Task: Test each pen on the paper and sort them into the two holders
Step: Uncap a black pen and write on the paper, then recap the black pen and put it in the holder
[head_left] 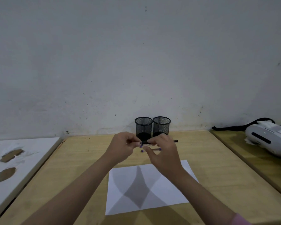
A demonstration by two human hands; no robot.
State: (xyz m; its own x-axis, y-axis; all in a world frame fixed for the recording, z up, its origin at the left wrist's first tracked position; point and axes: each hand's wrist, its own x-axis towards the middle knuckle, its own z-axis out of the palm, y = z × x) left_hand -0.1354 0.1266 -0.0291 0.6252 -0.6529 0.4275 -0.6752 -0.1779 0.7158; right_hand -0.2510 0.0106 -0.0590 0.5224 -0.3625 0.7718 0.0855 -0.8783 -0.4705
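Pens are what both hands work on: a slim dark pen is held level above the light wooden table, the left hand pinching one end and the right hand pinching the other, with a purple-tipped pen lying on the table just beneath and another dark pen beside the right hand. Behind them two black mesh holders stand touching against the wall, and a white sheet of paper lies nearer the person.
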